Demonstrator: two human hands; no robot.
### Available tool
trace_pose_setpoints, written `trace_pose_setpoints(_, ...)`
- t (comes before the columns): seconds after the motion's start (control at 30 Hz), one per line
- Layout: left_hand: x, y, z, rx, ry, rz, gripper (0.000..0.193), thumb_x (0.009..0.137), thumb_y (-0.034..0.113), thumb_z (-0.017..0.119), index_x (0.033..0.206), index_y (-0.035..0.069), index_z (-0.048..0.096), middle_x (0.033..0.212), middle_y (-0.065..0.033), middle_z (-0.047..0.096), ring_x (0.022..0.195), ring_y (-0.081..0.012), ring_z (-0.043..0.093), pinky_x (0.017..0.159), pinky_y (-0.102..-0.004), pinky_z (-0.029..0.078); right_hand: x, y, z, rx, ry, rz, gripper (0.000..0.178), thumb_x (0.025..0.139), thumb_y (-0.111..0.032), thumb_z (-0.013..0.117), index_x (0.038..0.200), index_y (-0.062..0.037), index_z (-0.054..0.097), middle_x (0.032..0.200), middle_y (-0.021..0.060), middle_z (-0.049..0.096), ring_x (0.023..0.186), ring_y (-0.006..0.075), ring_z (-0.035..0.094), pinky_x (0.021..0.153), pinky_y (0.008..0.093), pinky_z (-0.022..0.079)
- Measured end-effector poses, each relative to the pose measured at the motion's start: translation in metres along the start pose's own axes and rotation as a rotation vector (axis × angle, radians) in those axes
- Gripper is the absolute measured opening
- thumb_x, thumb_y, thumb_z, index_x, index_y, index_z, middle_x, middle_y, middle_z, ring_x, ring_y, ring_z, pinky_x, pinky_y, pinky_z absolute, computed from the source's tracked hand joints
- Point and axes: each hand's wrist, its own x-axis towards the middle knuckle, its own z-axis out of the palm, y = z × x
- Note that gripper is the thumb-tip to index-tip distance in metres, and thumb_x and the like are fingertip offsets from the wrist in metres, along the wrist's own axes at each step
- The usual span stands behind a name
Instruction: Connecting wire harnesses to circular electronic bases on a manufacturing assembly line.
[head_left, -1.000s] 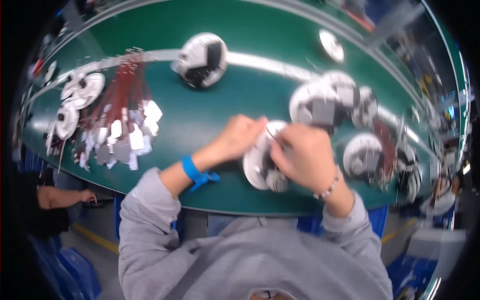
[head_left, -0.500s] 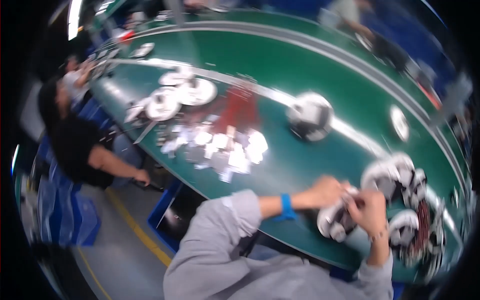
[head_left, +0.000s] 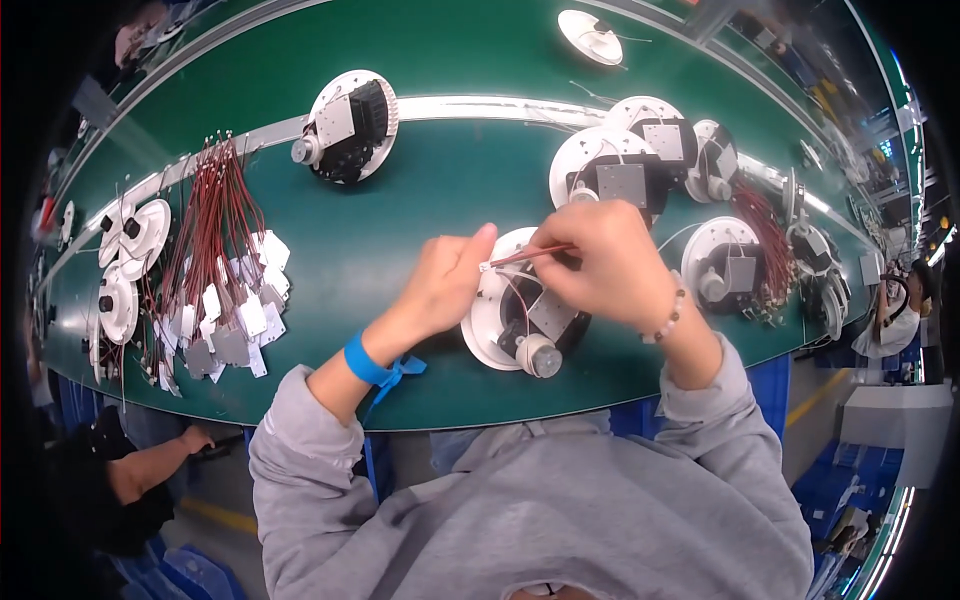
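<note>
In front of me a round white unit [head_left: 480, 335] lies on the green table, carrying a black housing, a silver plate and a small cylindrical motor [head_left: 540, 357]. My left hand [head_left: 440, 285] is above its left edge, thumb and fingers closed on a small white wire connector [head_left: 486, 267]. Thin red-brown wires [head_left: 520, 256] run from there to my right hand [head_left: 605, 262], which pinches them between thumb and fingertips above the housing. The curled fingers partly hide the unit's far side. A blue strap [head_left: 367, 362] circles my left wrist.
Left on the table [head_left: 330, 250] lies a bundle of red-brown wires [head_left: 212, 190] with silver plates [head_left: 230, 345]. Similar units stand at the back left [head_left: 350, 125], back right [head_left: 575, 165] and right [head_left: 715, 265]. More wires [head_left: 765, 245] lie beyond. Another person's arm [head_left: 160, 462] shows lower left.
My view has turned right, and the blur is gone. Both hands stay close together over the round unit; the wires stretched between them now show clearly.
</note>
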Motion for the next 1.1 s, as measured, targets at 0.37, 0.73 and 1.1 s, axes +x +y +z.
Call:
trace_pose_setpoints(0.37,-0.001,0.007,-0.003,0.070,0.032,0.010,0.043,0.087,0.030,0.039,0.061,-0.004,0.045,0.046,-0.0067,0.040,0.048,-0.0097,0.034,0.044,-0.0314,0.031,-0.002,-0.017,0.005,-0.180,0.032,-0.169,0.011,0.054,-0.005,0.061,0.057,-0.0073,0.051,0.056,0.0056,0.050,0.049,0.0226,0.051,0.043,0.0315,0.040)
trace_pose_setpoints(0.73,0.000,-0.007,-0.007,0.002,-0.047,0.044,0.037,0.088,0.027,0.038,0.066,-0.001,0.047,0.051,-0.0036,0.043,0.050,-0.0074,0.036,0.044,-0.0256,0.031,-0.002,-0.010,0.019,-0.140,-0.090,-0.238,0.009,0.064,-0.009,0.060,0.063,-0.0059,0.052,0.059,0.0067,0.046,0.050,0.0234,0.050,0.042,0.0321,0.040)
trace_pose_setpoints(1.1,-0.002,-0.007,-0.026,-0.527,-0.448,-0.293,0.024,0.089,0.022,0.037,0.086,0.003,0.050,0.075,-0.0061,0.057,0.066,-0.0080,0.053,0.049,-0.0177,0.041,-0.004,0.005,0.003,-0.370,0.245,-0.190,0.017,0.075,-0.019,0.057,0.068,-0.0044,0.052,0.062,0.0070,0.049,0.056,0.0245,0.050,0.048,0.0313,0.040)
